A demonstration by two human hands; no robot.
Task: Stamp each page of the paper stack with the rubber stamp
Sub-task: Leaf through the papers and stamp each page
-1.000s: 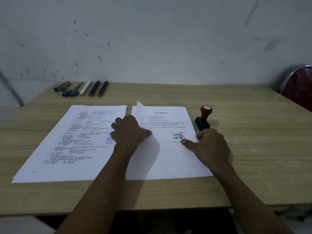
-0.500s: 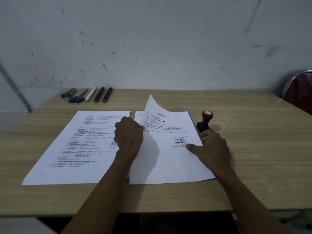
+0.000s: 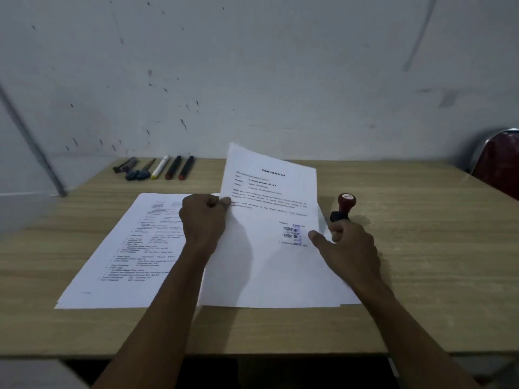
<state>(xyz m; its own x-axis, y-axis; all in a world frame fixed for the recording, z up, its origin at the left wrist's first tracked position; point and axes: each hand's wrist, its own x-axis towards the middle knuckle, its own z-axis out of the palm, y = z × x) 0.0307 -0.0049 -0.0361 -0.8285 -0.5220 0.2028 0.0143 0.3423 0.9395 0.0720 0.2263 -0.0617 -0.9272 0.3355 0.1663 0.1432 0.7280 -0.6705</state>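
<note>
My left hand (image 3: 202, 220) pinches the left edge of the top sheet (image 3: 271, 189) of the right paper stack (image 3: 334, 293) and holds its upper part raised off the stack. The sheet bears a purple stamp mark (image 3: 293, 234) near its lower right. My right hand (image 3: 351, 248) rests on the stack's right side, its thumb pressing the sheet beside the mark and its fingers loosely curled. The rubber stamp (image 3: 345, 204), with a red knob and black base, stands upright just behind that hand; no finger visibly grips it. A second pile of printed pages (image 3: 132, 248) lies flat to the left.
Several pens and markers (image 3: 174, 167) lie in a row at the back left of the wooden table (image 3: 438, 248), against the wall. A red chair with a metal frame (image 3: 498, 161) stands at the far right.
My left hand has lifted the top sheet's left edge higher, so the page now stands up from the stack. My right hand stays pressing the sheet near the stamp mark.
</note>
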